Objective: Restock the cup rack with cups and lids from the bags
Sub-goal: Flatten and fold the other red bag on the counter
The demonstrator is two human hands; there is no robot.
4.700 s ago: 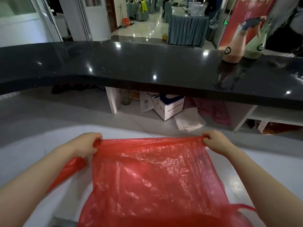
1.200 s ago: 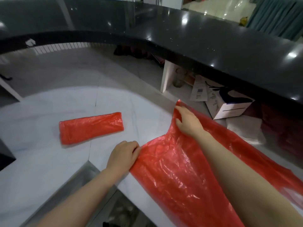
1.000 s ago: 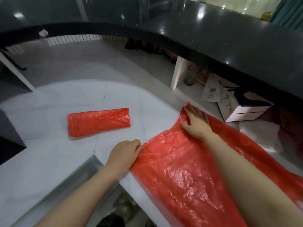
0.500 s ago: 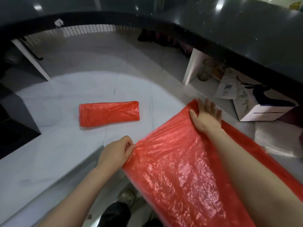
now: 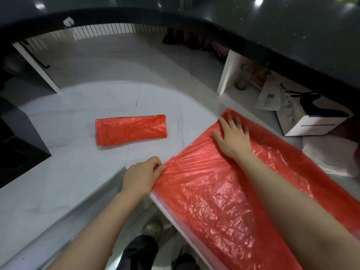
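A large red plastic bag [image 5: 212,193] lies spread flat across the white counter [image 5: 58,182] on the right. My left hand [image 5: 142,175] pinches the bag's near left corner at the counter's edge. My right hand [image 5: 232,136] lies flat on the bag near its far corner, fingers straight and spread. A second red bag [image 5: 131,129], folded into a neat rectangle, rests on the counter to the left of both hands. No cups, lids or cup rack are in view.
A raised black countertop [image 5: 282,26] curves across the back. Under it, a white shelf divider [image 5: 227,73], a glass jar [image 5: 241,78], a white box with a dark print [image 5: 311,115] and papers. A dark appliance [image 5: 17,137] stands at the left edge.
The view has swung left and down. My right hand went from gripping the bag's far edge to pressing flat on it. My left hand still holds the near corner.
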